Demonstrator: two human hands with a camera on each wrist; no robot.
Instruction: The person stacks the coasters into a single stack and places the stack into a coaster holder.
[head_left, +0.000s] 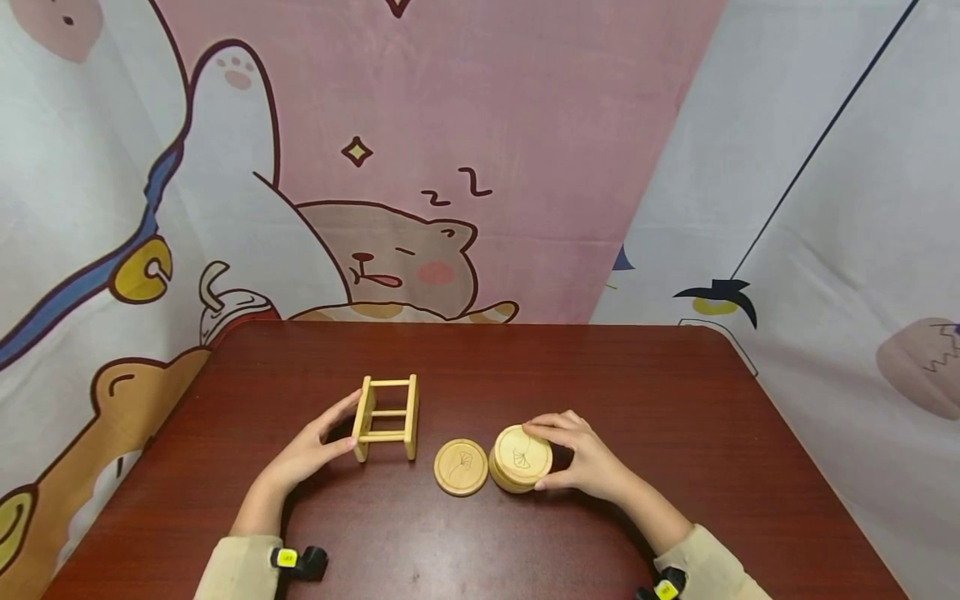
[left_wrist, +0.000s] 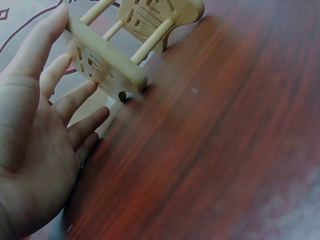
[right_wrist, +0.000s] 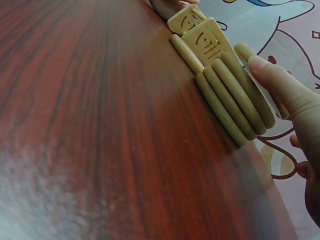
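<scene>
Wide room at front and back, tight in the middle
Bare counter offers passage along its near and far sides. Only a slim gap parts the wooden rack from the lone disc, which sits just beside the disc stack, closing that way. The left hand blocks the rack's left side, the right hand the stack's right.

Right grip at right edge, thumb pressed to the rim of a pale wooden disc, uppermost of a group. Below it, a stack of similar discs, rounded edges toward the lens. Just past the stack: a single disc, flat on the red-brown surface. Beyond, a wooden rack, slots cut in its panel. Left grip by the rack, mostly cropped. Glare lower left; cartoon-printed cloth behind.
</scene>
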